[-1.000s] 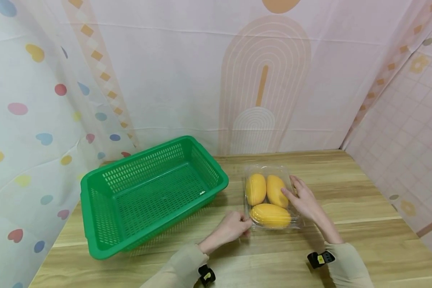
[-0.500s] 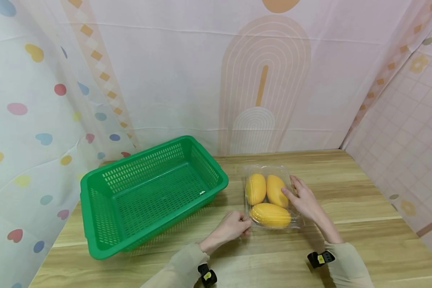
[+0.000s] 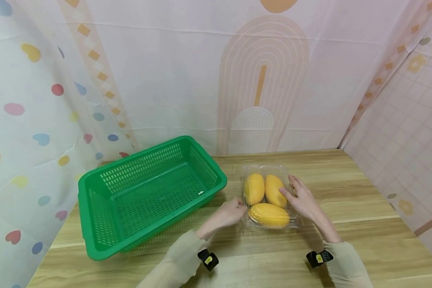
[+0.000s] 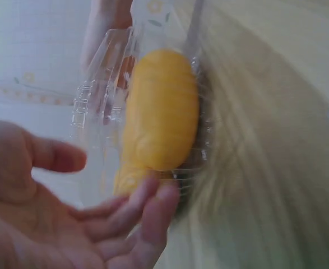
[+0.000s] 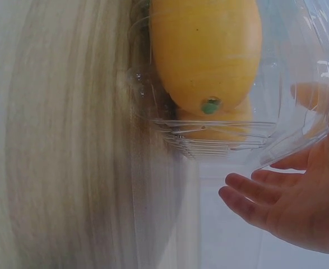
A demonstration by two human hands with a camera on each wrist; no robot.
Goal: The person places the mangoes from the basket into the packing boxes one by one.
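Three yellow mangoes [image 3: 269, 215] lie in a clear plastic clamshell box [image 3: 245, 176] on the table, right of the green basket. Beside the box's left edge is my left hand [image 3: 229, 213]. Its thumb [image 4: 60, 156] and fingers are spread apart in the left wrist view and hold nothing; whether the fingertips touch the plastic is unclear. At the box's right side rests my right hand [image 3: 304, 201], thumb over the clear top, fingers fairly straight along the side. In the right wrist view the fingers [image 5: 248, 202] extend past the plastic edge, and the thumb shows through it.
A large green plastic basket [image 3: 180, 218] with slotted walls stands at the left of the wooden table [image 3: 349, 192]. A small white bit [image 3: 201, 193] is on its inner floor. Patterned curtains [image 3: 173, 80] hang behind and at both sides.
My left hand has left the box's near left corner and moved up along its left side, fingers now loosened. The right hand and the box hold their places; the view shifts slightly.
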